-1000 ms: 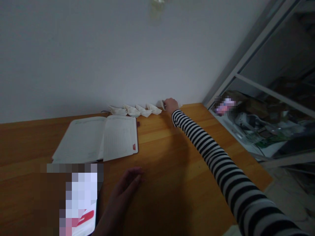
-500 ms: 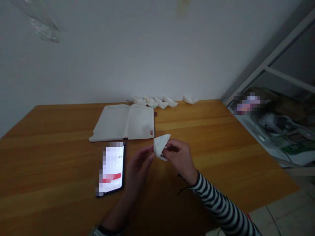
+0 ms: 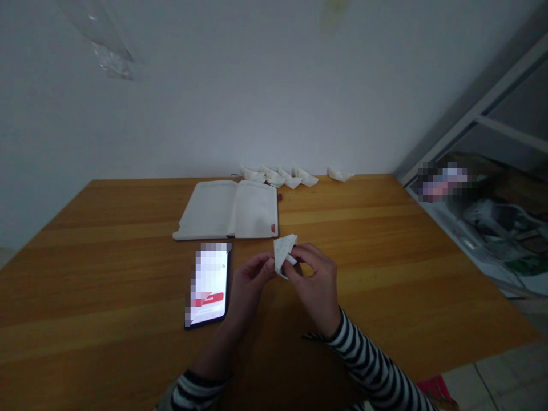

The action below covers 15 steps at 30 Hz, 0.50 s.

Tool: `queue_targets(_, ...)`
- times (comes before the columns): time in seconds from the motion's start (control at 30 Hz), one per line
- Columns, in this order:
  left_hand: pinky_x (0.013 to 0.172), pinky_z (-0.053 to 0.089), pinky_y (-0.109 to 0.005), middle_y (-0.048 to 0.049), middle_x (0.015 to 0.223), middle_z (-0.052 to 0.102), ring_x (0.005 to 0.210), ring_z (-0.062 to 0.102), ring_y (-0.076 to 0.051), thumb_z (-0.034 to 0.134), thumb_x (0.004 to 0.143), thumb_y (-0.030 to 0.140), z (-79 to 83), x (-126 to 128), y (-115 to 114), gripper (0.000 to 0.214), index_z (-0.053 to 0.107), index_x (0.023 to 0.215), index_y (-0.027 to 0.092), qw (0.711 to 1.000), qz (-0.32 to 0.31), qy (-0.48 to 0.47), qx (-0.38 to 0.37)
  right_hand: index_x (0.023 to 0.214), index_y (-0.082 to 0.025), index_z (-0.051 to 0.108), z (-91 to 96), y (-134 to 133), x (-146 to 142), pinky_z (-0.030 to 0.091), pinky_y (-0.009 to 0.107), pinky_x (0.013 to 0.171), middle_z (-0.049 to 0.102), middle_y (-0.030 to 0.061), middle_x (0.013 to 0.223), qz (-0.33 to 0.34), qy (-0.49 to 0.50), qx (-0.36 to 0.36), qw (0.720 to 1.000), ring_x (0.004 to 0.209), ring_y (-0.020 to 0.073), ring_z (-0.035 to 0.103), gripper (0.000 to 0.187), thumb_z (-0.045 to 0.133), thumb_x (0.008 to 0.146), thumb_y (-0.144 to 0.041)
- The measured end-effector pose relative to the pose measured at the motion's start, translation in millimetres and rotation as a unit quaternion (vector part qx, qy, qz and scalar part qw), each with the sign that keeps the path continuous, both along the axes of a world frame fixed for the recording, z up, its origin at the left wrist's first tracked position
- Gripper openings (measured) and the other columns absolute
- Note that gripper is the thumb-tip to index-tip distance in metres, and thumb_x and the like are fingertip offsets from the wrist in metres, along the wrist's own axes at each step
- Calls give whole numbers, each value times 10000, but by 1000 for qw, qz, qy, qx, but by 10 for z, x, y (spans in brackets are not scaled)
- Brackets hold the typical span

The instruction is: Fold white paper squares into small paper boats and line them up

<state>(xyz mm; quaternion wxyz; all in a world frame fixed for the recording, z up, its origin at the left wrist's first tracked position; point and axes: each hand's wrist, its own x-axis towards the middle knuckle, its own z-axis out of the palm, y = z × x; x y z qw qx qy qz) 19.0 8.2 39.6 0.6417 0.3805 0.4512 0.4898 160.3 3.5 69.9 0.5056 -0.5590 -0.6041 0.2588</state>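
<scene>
A small folded piece of white paper [image 3: 283, 251] with dark marks is held up over the table between both hands. My left hand [image 3: 252, 282] pinches its lower left edge between thumb and fingers. On the other side, my right hand [image 3: 315, 279] grips the right part, thumb and index finger at a narrow flap that sticks out. Part of the paper is hidden behind the right fingers. Beyond the hands an open notebook [image 3: 214, 211] lies on the table. Left of my left hand is a phone [image 3: 209, 285] with a lit screen.
Several folded paper boats [image 3: 285, 178] stand in a row at the wall, and one more paper boat [image 3: 340, 174] sits apart to their right. The wooden table [image 3: 377, 240] meets the wall at the back. A shelf [image 3: 483, 228] holding bags is at the right.
The view has shifted a little, so the table's contents appear further right. The flap under my right thumb now sticks out from the paper. Both hands still hold the paper.
</scene>
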Motion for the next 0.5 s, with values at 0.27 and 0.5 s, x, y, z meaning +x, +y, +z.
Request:
queue_targets(0.27,837,546,-326,-57,977,755,891,699,-209,741,809,320,-33,-3,-34,207,730,962,182,998,4,-21,66,946,-231,746,49,-84,-7,566,336,787,743,48,943,-9,-35,95,995,869,195,699,176,642,840,-137)
queue_targets(0.5,848,566,-316,-58,990,758,932,713,-208,800,756,288,18,28,-49,267,722,1001,216,986,-12,-90,143,936,-215,715,58,-119,18,560,327,723,719,58,908,1,-60,171,983,815,184,669,181,629,854,-78)
